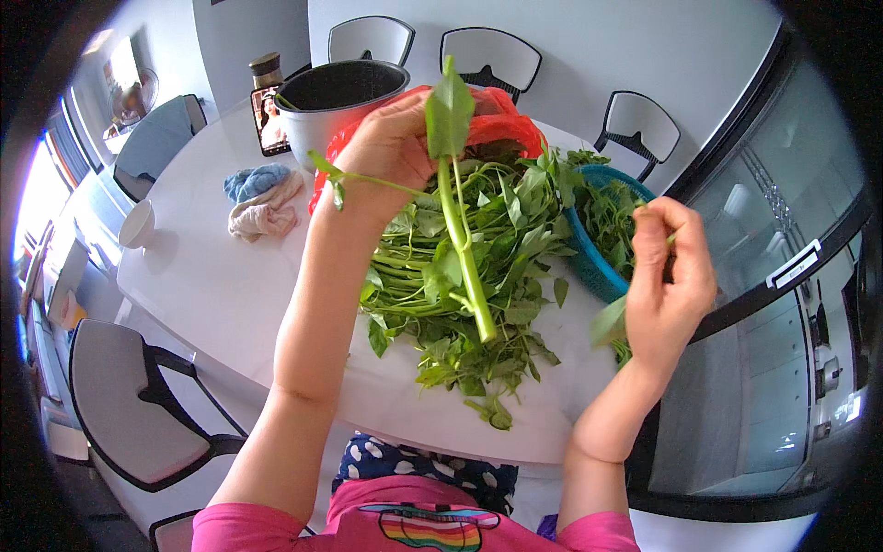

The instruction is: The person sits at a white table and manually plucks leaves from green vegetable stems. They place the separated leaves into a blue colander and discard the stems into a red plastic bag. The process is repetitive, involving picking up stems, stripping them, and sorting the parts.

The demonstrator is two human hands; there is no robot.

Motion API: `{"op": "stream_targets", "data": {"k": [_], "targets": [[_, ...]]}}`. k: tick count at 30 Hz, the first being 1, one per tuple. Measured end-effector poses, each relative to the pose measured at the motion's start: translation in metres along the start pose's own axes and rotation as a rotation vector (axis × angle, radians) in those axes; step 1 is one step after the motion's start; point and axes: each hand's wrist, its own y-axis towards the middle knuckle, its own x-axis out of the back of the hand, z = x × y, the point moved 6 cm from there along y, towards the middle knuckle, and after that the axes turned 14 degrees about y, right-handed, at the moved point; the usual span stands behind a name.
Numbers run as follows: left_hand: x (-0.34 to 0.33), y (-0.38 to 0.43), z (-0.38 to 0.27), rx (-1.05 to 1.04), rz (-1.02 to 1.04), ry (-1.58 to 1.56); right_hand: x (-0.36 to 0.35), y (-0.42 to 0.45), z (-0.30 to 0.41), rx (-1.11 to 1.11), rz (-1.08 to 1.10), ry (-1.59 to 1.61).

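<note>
A thick green stem of leafy greens, probably water spinach, hangs from my left hand, its cut end pointing down toward me. A broad leaf stands up at its top. Beneath it, a large heap of the same greens spreads over the white table. To the right, my right hand pinches a small leafy piece between thumb and fingers. That hand is raised beside a blue plastic basket with loose leaves inside. Behind my left hand lies a red plastic bag.
A dark-lined pot stands at the back, with a phone and a lidded jar beside it. Crumpled cloths and a white bowl sit on the left. Chairs surround the table; a glass sliding door is at right.
</note>
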Motion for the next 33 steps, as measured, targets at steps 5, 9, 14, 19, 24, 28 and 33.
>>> {"op": "stream_targets", "data": {"k": [5,9,14,19,24,28,33], "targets": [[-0.011,0.002,0.019,0.056,0.292,-0.206,-0.040,-0.009,0.017,0.006,0.294,0.158],[-0.024,0.001,0.029,0.160,0.222,-0.221,-0.058,-0.016,0.023,0.194,0.393,0.134],[-0.034,-0.002,0.030,0.180,0.183,-0.205,-0.063,-0.019,0.027,0.287,0.400,0.080],[-0.027,0.003,0.040,0.137,0.193,-0.136,-0.061,-0.017,0.032,0.275,0.343,0.109],[-0.027,0.003,0.040,0.159,0.115,-0.026,-0.063,-0.018,0.032,0.314,0.468,0.002],[-0.023,0.004,0.036,0.112,0.007,-0.022,-0.063,-0.016,0.029,0.207,0.494,0.036],[-0.010,0.009,0.037,0.115,-0.051,-0.073,-0.065,-0.019,0.020,0.145,0.487,0.042]]}}
